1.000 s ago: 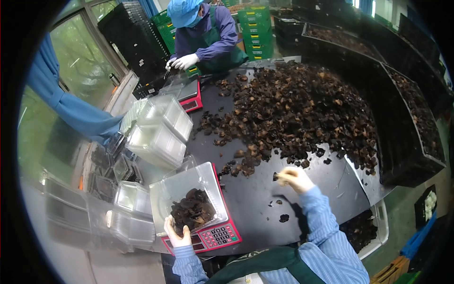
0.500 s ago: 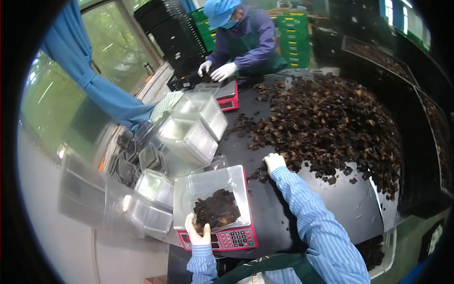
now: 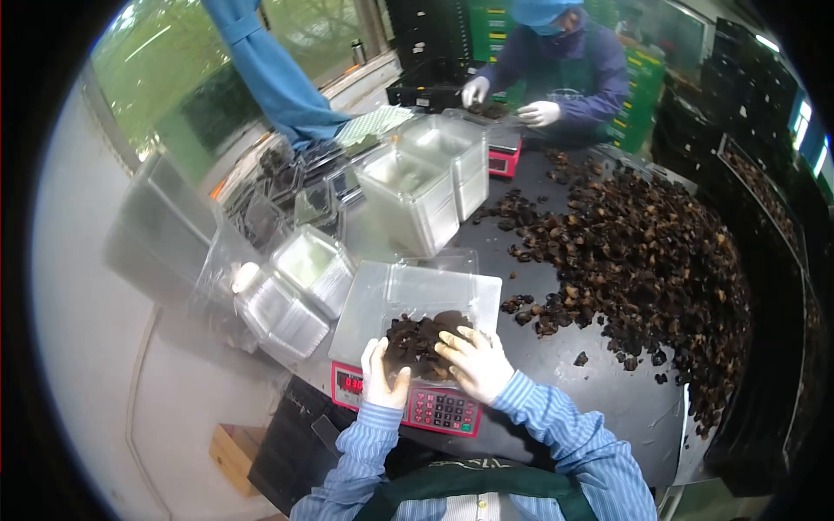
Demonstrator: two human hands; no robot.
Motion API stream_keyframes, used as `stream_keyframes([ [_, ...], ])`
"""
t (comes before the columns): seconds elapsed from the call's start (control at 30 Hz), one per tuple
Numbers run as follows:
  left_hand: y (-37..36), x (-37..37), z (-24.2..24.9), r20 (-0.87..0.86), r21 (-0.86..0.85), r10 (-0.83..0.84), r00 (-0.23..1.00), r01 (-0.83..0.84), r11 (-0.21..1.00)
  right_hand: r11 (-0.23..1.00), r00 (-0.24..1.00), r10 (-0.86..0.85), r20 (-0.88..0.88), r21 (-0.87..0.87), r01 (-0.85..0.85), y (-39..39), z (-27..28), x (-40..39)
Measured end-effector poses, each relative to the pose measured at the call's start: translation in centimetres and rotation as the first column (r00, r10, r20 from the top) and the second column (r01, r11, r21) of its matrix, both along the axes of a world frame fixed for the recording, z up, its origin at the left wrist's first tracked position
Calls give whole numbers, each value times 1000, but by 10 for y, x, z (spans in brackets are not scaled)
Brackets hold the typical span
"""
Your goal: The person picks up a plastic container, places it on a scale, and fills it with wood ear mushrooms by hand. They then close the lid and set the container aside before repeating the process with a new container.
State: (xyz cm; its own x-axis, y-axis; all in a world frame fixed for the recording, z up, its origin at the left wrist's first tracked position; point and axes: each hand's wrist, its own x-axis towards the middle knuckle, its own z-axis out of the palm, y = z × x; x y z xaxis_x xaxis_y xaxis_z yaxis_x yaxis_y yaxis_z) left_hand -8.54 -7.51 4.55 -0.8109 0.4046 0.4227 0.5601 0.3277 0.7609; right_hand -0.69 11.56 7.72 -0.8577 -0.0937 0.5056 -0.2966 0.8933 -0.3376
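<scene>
Both of my hands wear pale gloves. A clear plastic box holding dark dried pieces (image 3: 415,347) rests on the metal plate of a red scale (image 3: 445,412), whose display is lit red. My left hand (image 3: 385,375) is at the box's left side, thumb and fingers spread apart around its near left corner. On the right side, my right hand (image 3: 474,361) lies over the pieces with its fingers spread; whether it has a piece under the fingertips is hidden.
Stacked clear boxes (image 3: 408,191) stand behind the scale, more (image 3: 295,295) to its left. A large heap of dark pieces (image 3: 643,252) covers the right. Across the table, a co-worker (image 3: 556,78) in white gloves handles pieces near another red scale (image 3: 504,161).
My right hand has moved from the heap's edge to the box on the scale. The view has shifted and turned. The co-worker's hands have moved apart.
</scene>
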Motion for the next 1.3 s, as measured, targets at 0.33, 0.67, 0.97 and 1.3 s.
stream_keyframes([
  [0.33,-53,-15,25,-111,-5,259,959,-261,965,605,987,-137,89,-782,154,47,15,25],
  [0.67,-80,-27,7,244,162,160,957,-203,966,513,970,-190,149,-827,227,60,-16,-22],
  [0.97,-44,-26,-21,770,493,-404,493,-59,868,351,971,120,205,-924,151,71,-2,-40],
  [1.3,-44,-26,-23,776,539,-465,426,-66,840,238,812,225,538,-839,489,19,-9,31],
])
